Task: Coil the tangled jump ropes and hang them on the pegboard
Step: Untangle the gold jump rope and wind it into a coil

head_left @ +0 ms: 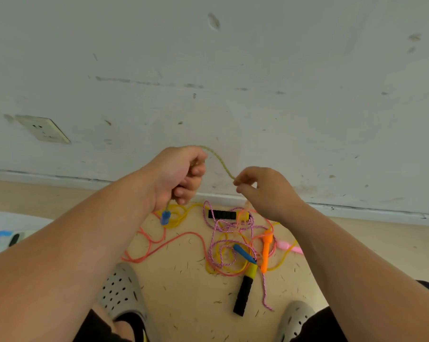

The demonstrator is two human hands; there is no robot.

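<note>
Above the tangled pile (233, 245), our left hand (181, 174) clenches the yellow-green rope (221, 161) while our right hand (262, 191) pinches it, likely drawing slack to coil.

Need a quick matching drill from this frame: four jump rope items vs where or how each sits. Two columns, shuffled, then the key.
Items:
1. blue handle
2. orange handle
3. black foam handle
4. yellowish rope

States:
A. stretched in the air between left hand and right hand
B. lying on the floor nearest the feet, yellow cap at its top
C. dangling just below the left hand
D. lying in the tangle on the floor, right of another blue handle

Pairs: 1-C, 2-D, 3-B, 4-A
</note>
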